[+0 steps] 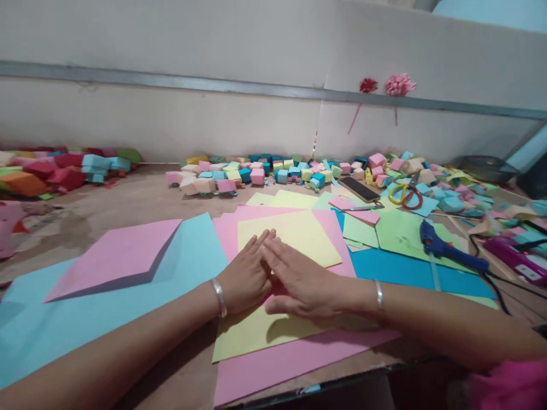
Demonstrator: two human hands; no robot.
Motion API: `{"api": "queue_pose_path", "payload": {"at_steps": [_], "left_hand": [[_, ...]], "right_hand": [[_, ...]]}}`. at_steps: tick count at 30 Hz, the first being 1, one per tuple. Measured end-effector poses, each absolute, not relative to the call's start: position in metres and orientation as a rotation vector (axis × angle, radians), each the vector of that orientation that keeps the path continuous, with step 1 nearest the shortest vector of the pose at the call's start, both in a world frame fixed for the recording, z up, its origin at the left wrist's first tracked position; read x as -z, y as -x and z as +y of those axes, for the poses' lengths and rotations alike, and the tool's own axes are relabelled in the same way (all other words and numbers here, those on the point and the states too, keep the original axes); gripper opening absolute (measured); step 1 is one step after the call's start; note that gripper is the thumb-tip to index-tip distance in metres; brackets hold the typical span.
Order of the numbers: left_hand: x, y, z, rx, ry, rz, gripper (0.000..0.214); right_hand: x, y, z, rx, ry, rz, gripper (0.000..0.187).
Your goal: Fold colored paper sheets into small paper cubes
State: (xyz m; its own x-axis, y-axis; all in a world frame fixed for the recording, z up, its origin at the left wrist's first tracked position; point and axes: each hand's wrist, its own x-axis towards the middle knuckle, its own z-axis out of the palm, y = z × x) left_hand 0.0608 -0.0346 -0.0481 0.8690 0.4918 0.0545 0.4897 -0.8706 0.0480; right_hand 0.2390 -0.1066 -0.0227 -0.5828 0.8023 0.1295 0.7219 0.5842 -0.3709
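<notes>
My left hand (245, 279) lies with its fingers stretched out on a pale yellow paper sheet (252, 336). Stretched out too, the fingers of my right hand (303, 279) meet and partly cover the left fingertips, with the thumb held apart. Neither hand shows anything gripped. Beneath the yellow paper is a larger pink sheet (273, 373), which sticks out at the front and back. What lies under my palms is hidden. To the left, a folded pink paper (119, 256) rests on a light blue sheet (47, 336).
A blue glue gun (453, 250) lies at right, beyond it a purple power strip (517, 259). Scissors (405, 196) and a phone (359, 188) sit farther back. Folded paper cubes (256, 175) line the wall, with red and orange ones (64, 171) at left.
</notes>
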Motion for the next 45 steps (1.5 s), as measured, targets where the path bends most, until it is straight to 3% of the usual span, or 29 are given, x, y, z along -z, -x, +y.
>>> {"api": "queue_pose_path", "payload": {"at_steps": [12, 16, 19, 21, 24, 32, 34, 38, 45], "left_hand": [[0.053, -0.063, -0.033, -0.158, -3.112, 0.841, 0.071], [0.051, -0.064, -0.035, -0.157, -3.068, 0.841, 0.070], [0.048, -0.065, -0.036, -0.133, -3.025, 0.848, 0.069], [0.047, -0.065, -0.036, -0.119, -2.997, 0.872, 0.070], [0.046, -0.067, -0.038, -0.128, -2.963, 0.905, 0.068], [0.036, -0.074, -0.055, -0.146, -2.966, 0.991, 0.080], [0.031, -0.071, -0.055, -0.199, -2.970, 0.979, 0.073], [0.021, -0.054, -0.048, -0.239, -2.929, 0.843, 0.040], [0.021, -0.029, -0.037, -0.336, -2.970, 0.777, 0.023]], "right_hand": [[0.042, -0.298, -0.093, -0.403, 1.581, -2.648, 0.080], [0.045, -0.326, -0.100, -0.207, 1.670, -2.641, 0.075], [0.045, -0.340, -0.108, 0.170, 1.675, -2.619, 0.080], [0.040, -0.340, -0.117, 0.423, 1.578, -2.597, 0.070], [0.030, -0.320, -0.132, 0.589, 1.315, -2.651, 0.034], [0.028, -0.270, -0.136, 0.758, 1.210, -2.769, 0.025], [0.030, -0.271, -0.131, 0.767, 1.256, -2.761, 0.025], [0.030, -0.282, -0.120, 0.719, 1.333, -2.769, 0.022], [0.029, -0.314, -0.106, 0.518, 1.583, -2.592, 0.017]]}}
